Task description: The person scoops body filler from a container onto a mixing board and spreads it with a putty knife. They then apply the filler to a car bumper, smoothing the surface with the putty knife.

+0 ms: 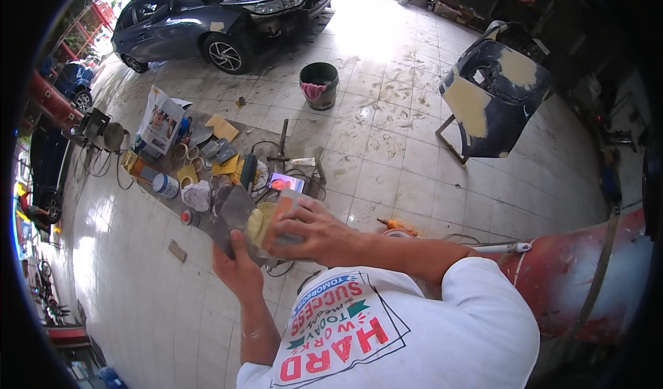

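Observation:
My left hand (238, 270) is closed on the near edge of a dark grey flat mixing board (233, 213), its thumb on top. Pale yellow putty (258, 225) lies on the board's right part. My right hand (312, 231) grips a flat spreader (282, 208) with an orange face, its fingers spread across the back. The spreader stands tilted against the putty, and its lower edge is partly hidden. Just beyond the board, a phone (286, 182) with a lit screen rests on the cluttered bench.
The low bench holds a white-and-blue can (165, 185), tape rolls (188, 156), a hammer (282, 140) and a newspaper (161, 121). Beyond stand a dark bucket (319, 85) with a pink cloth and a dark car (207, 26). A putty-patched bumper (494, 95) stands at right.

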Demonstrator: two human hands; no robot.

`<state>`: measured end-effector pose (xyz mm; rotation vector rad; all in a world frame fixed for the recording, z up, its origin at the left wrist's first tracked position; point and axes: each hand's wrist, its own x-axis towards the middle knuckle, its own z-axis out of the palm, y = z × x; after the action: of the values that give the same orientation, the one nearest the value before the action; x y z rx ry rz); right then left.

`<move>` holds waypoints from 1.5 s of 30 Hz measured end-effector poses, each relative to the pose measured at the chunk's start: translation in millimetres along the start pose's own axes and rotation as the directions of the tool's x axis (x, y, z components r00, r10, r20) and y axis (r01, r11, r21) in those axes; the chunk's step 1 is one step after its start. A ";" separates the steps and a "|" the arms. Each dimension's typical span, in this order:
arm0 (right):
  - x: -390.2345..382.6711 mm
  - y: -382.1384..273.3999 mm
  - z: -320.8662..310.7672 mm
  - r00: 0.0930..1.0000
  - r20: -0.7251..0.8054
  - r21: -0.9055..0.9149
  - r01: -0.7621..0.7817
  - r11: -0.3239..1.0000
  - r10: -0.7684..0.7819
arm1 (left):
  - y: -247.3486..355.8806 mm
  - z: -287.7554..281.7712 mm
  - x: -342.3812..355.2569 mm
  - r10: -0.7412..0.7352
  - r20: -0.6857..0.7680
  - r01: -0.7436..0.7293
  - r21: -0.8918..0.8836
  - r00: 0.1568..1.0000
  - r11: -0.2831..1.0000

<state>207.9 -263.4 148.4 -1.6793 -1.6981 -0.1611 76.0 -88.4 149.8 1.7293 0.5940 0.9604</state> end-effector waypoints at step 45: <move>24.0 -2.1 7.3 0.967 0.227 0.199 0.067 0.978 -0.112 | -0.8 -22.5 -14.2 0.034 -0.365 -0.021 0.040 0.930 0.999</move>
<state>205.9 -240.0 157.5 -1.5283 -1.9024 0.1625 49.5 -86.8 148.0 1.6014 0.8327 1.3137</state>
